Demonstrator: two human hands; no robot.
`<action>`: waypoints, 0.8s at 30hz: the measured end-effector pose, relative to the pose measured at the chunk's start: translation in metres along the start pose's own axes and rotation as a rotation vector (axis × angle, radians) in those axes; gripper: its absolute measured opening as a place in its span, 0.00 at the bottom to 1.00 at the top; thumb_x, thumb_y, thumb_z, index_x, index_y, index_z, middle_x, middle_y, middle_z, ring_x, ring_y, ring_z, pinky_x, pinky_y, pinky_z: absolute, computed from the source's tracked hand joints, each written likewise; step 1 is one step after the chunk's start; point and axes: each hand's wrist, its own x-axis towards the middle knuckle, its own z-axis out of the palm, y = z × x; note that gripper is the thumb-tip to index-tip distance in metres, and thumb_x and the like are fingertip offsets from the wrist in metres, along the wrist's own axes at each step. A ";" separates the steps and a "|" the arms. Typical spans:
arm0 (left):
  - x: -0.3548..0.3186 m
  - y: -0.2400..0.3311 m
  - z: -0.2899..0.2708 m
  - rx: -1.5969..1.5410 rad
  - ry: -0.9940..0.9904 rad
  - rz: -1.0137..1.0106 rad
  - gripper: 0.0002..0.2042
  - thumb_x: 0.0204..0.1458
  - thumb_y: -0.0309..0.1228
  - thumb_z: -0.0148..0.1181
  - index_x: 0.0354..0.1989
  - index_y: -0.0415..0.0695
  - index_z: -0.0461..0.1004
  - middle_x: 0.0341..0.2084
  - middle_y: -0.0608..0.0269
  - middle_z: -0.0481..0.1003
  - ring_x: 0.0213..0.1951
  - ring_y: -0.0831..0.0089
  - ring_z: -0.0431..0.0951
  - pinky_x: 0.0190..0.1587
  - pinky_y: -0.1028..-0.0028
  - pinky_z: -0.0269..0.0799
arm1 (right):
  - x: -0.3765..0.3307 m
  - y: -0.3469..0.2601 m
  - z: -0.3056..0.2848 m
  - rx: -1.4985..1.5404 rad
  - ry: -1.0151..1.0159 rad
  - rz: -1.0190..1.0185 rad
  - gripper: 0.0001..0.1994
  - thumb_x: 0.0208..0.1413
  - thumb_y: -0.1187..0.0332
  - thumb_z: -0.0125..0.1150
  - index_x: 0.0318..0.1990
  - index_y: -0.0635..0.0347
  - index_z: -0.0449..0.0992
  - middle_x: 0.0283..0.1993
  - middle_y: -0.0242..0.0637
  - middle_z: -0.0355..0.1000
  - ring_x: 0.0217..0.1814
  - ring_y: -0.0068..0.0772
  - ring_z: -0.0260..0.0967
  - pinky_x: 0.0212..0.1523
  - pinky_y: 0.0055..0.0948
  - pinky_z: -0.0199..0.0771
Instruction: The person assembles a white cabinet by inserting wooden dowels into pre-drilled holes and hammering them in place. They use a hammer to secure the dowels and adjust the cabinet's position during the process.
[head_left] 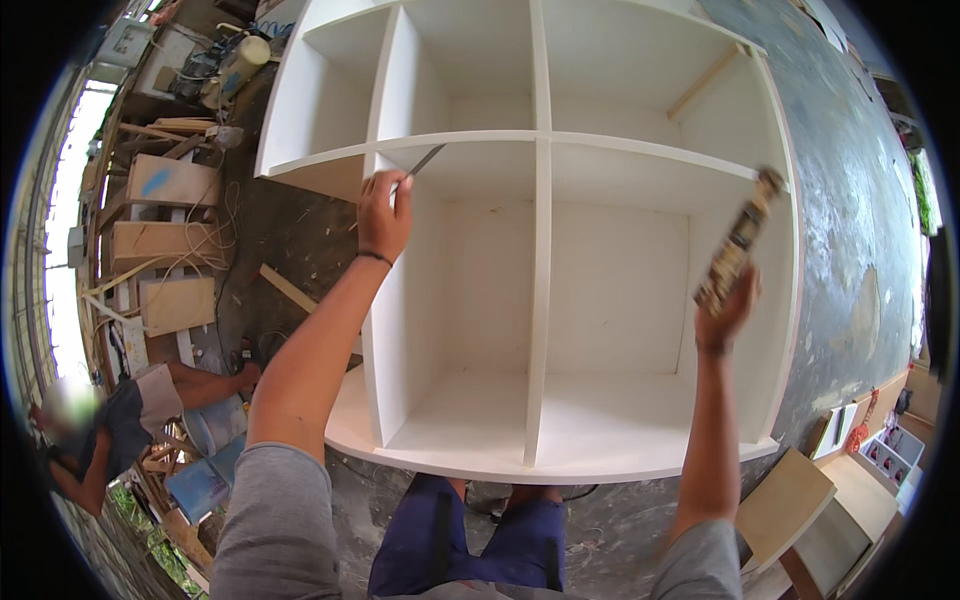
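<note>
A large white cabinet [540, 300], split by dividers into several open compartments, lies in front of me. My left hand [384, 214] is closed at the top of the left divider, where it meets the cross panel. From its fingers a thin, dark grey flat blade-like tool [428, 158] points up and to the right. My right hand [730, 305] is wrapped round a long brown-and-dark tool [738, 243] above the cabinet's right side. Motion smears that tool, so its exact kind does not show. Its narrow far end is near the right end of the cross panel.
Another person [150, 400] sits at the left beside blue containers [207, 430]. Wooden boards [170, 240] and loose cords line the left wall. A wooden strip [288, 288] lies on the dark floor. Light panels [785, 505] and a small open box [893, 455] stand lower right.
</note>
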 end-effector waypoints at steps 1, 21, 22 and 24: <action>0.012 0.007 0.016 -0.030 -0.030 0.049 0.04 0.57 0.27 0.55 0.36 0.42 0.69 0.32 0.54 0.74 0.38 0.51 0.73 0.42 0.60 0.68 | 0.027 0.004 0.023 0.057 0.022 0.093 0.05 0.59 0.68 0.54 0.39 0.58 0.72 0.35 0.41 0.67 0.40 0.49 0.65 0.45 0.42 0.61; 0.110 -0.019 0.161 -0.073 -0.081 -0.378 0.05 0.60 0.29 0.49 0.39 0.41 0.65 0.36 0.51 0.74 0.41 0.54 0.77 0.43 0.58 0.73 | 0.137 0.070 0.252 -0.396 -0.156 0.014 0.09 0.55 0.61 0.58 0.43 0.45 0.72 0.45 0.30 0.73 0.53 0.42 0.67 0.56 0.46 0.58; 0.108 -0.027 0.148 -0.145 -0.046 -0.482 0.05 0.60 0.28 0.50 0.39 0.40 0.65 0.34 0.52 0.74 0.38 0.56 0.78 0.41 0.60 0.73 | 0.135 0.065 0.256 -0.392 -0.172 0.009 0.09 0.55 0.60 0.58 0.43 0.45 0.72 0.45 0.29 0.73 0.53 0.42 0.67 0.55 0.46 0.59; 0.111 -0.019 0.125 -0.326 0.037 -0.675 0.05 0.60 0.28 0.50 0.38 0.40 0.65 0.30 0.53 0.74 0.34 0.60 0.79 0.39 0.63 0.74 | 0.138 0.072 0.255 -0.404 -0.214 0.019 0.09 0.56 0.60 0.58 0.43 0.44 0.72 0.46 0.29 0.73 0.54 0.41 0.67 0.56 0.47 0.59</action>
